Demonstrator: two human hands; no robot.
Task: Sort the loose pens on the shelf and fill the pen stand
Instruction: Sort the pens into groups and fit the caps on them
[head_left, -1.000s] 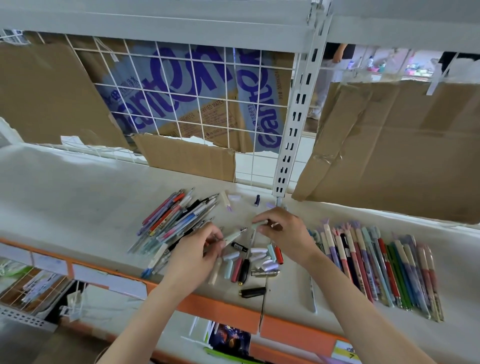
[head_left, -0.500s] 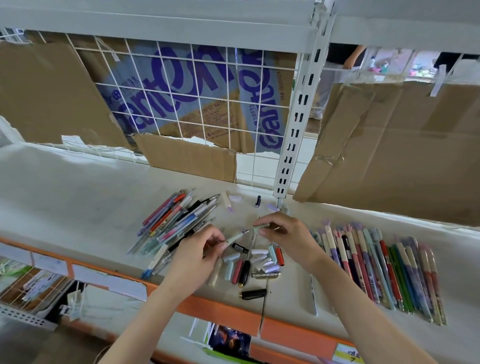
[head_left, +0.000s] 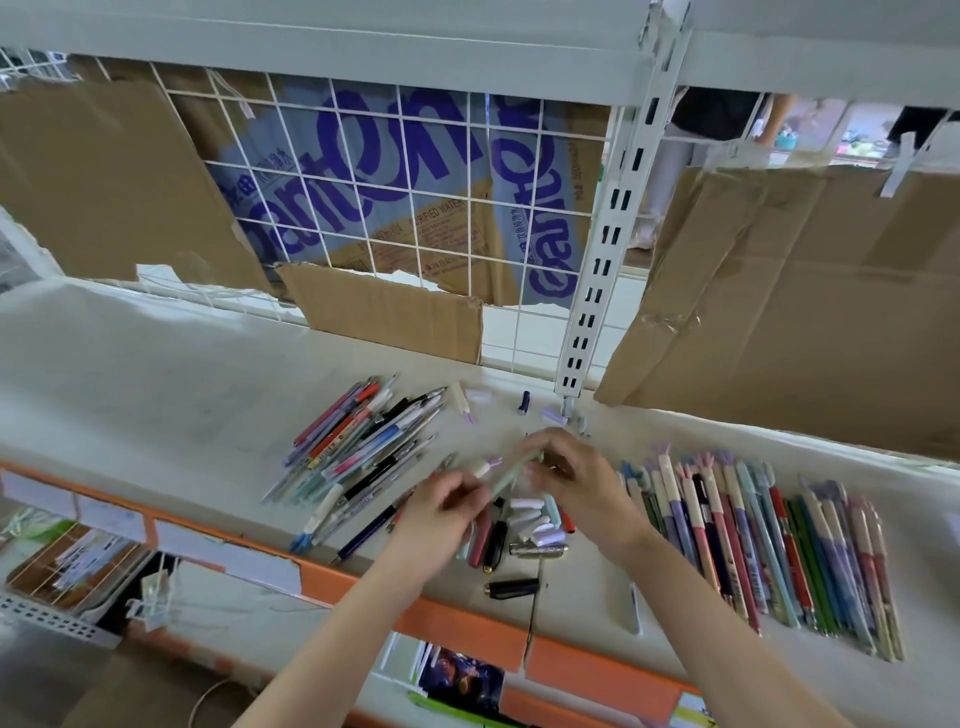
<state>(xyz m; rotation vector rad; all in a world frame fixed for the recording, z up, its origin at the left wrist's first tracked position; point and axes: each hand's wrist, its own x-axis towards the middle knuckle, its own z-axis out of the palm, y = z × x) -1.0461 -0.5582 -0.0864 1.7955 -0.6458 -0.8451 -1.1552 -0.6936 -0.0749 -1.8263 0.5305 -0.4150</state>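
Note:
Both my hands meet over the middle of the white shelf (head_left: 156, 395) on one pale green pen (head_left: 511, 475). My left hand (head_left: 441, 514) pinches its lower end and my right hand (head_left: 576, 488) grips its upper end. The hands are blurred. A loose pile of mixed pens (head_left: 363, 452) lies to the left. A neat row of pens (head_left: 769, 540) lies side by side to the right. Loose caps and short pen parts (head_left: 530, 525) sit under and between my hands. No pen stand is in view.
A black pen cap (head_left: 514, 588) lies near the shelf's orange front edge (head_left: 467, 623). A white slotted upright (head_left: 597, 291) stands behind my hands. Cardboard sheets (head_left: 810, 291) and a wire grid (head_left: 395, 197) close the back. Small caps (head_left: 524, 402) lie near the upright.
My hands have drawn closer together on the pale green pen, and it has lifted slightly above the caps. The piles of pens have not moved.

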